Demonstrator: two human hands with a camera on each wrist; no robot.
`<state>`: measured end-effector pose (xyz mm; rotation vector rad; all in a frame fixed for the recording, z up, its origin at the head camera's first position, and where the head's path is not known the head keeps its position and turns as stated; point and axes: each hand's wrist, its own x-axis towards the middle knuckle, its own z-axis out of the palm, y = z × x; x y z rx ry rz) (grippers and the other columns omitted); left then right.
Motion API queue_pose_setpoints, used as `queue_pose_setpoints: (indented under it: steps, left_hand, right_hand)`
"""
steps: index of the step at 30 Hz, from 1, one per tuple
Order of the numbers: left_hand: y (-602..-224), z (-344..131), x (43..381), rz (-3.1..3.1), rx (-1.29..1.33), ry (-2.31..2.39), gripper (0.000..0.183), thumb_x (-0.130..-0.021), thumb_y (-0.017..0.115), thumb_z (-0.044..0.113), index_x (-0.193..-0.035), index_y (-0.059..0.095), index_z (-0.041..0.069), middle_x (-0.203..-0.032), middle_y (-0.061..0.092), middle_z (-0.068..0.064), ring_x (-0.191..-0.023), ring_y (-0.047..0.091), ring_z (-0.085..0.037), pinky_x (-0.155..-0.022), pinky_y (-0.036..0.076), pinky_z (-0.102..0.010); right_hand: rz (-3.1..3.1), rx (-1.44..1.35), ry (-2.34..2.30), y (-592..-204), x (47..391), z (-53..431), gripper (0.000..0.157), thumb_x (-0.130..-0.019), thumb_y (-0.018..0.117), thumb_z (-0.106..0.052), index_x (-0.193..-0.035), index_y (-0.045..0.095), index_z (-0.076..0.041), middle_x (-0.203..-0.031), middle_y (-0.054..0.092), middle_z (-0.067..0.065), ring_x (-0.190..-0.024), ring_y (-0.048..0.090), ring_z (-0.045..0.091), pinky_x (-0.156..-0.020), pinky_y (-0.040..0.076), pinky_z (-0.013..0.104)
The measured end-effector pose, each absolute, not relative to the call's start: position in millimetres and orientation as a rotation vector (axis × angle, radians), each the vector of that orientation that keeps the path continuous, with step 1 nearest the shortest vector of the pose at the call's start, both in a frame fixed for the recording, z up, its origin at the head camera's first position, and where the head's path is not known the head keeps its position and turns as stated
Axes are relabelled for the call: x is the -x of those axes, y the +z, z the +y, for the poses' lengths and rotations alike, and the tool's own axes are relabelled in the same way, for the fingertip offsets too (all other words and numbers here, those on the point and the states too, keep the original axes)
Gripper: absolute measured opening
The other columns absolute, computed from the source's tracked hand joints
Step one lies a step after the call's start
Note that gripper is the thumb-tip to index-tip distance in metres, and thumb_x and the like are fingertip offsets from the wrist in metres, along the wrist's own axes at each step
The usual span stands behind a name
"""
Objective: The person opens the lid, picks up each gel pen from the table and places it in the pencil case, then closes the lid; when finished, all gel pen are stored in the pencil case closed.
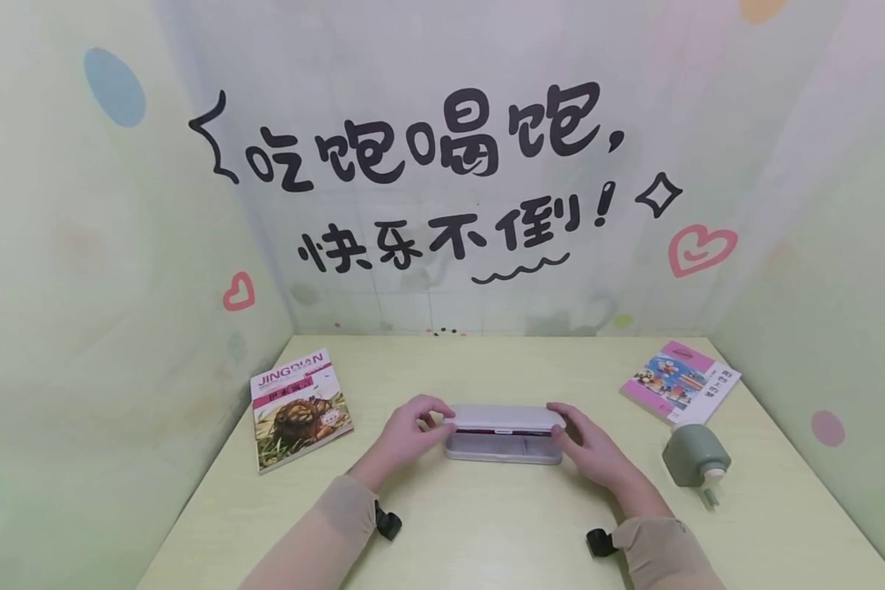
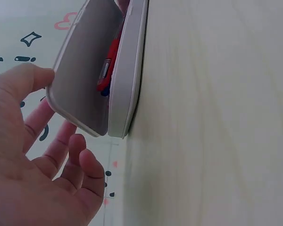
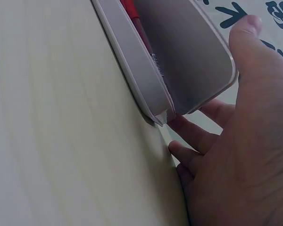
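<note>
A pale grey pencil case (image 1: 479, 451) lies on the table, its lid (image 1: 505, 417) tilted partly open. My left hand (image 1: 413, 432) pinches the lid's left corner, thumb on the edge and fingers behind, as the left wrist view shows. At the opposite end, my right hand (image 1: 592, 451) grips the lid's corner, with its thumb along the edge and fingers behind. Inside the case lies a red pen (image 2: 108, 66), with a bit of something blue (image 2: 105, 91) beside it. The far side of the lid is hidden in the head view.
To the left lies a magazine (image 1: 302, 414) with a lion on its cover. A pink and white booklet (image 1: 681, 382) lies at the back right. In front of it, a grey-green pump bottle (image 1: 693, 453) rests on the table (image 1: 479, 524). Walls enclose the back and both sides.
</note>
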<state>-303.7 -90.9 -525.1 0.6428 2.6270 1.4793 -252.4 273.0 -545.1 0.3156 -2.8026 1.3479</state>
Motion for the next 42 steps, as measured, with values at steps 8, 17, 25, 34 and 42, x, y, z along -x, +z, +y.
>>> queue_pose_setpoints:
  steps: [8,17,25,34,42]
  left_hand:
    - [-532.6,-97.0,300.7,2.656,-0.773,1.309,0.022,-0.095,0.086,0.034,-0.115,0.080,0.026,-0.148,0.068,-0.003,-0.107,0.065,-0.014,-0.090,0.057,-0.026]
    - [-542.1,-98.0,297.7,2.706,-0.782,1.233,0.022,-0.093,0.088,0.033,-0.113,0.080,0.030,-0.152,0.066,0.000,-0.108,0.064,-0.012,-0.095,0.055,-0.029]
    - [-546.5,-93.0,294.1,2.780,-0.795,1.210,0.020,-0.092,0.090,0.029,-0.110,0.080,0.029,-0.151,0.067,0.000,-0.113,0.066,-0.015,-0.102,0.057,-0.038]
    - [-537.7,-86.1,282.6,2.976,-0.817,0.880,0.013,-0.092,0.087,0.034,-0.103,0.083,0.029,-0.152,0.069,-0.002,-0.143,0.063,-0.038,-0.130,0.038,-0.064]
    - [-521.9,-74.5,277.5,3.113,-0.862,0.491,0.012,-0.095,0.085,0.036,-0.105,0.084,0.030,-0.149,0.073,-0.001,-0.133,0.070,-0.033,-0.115,0.057,-0.051]
  right_hand:
    - [-2.842,-0.258,1.323,-547.4,253.8,274.1,0.071,-0.105,0.071,-0.052,-0.162,0.050,-0.016,-0.170,0.047,0.025,-0.160,0.037,0.055,-0.131,0.026,0.076]
    - [-2.823,-0.290,1.317,-551.5,255.3,273.9,0.078,-0.098,0.081,-0.050,-0.160,0.052,-0.013,-0.168,0.050,0.025,-0.160,0.037,0.056,-0.131,0.026,0.074]
    - [-2.800,-0.339,1.277,-553.4,258.3,276.0,0.082,-0.094,0.086,-0.044,-0.160,0.053,-0.008,-0.167,0.050,0.027,-0.158,0.040,0.056,-0.130,0.028,0.073]
    - [-2.849,-0.357,1.261,-544.7,254.8,273.6,0.087,-0.093,0.088,-0.045,-0.162,0.051,-0.007,-0.168,0.048,0.028,-0.158,0.038,0.059,-0.129,0.027,0.076]
    - [-2.895,-0.358,1.254,-537.5,257.7,274.1,0.092,-0.093,0.087,-0.046,-0.165,0.046,-0.006,-0.169,0.045,0.029,-0.157,0.039,0.057,-0.130,0.029,0.074]
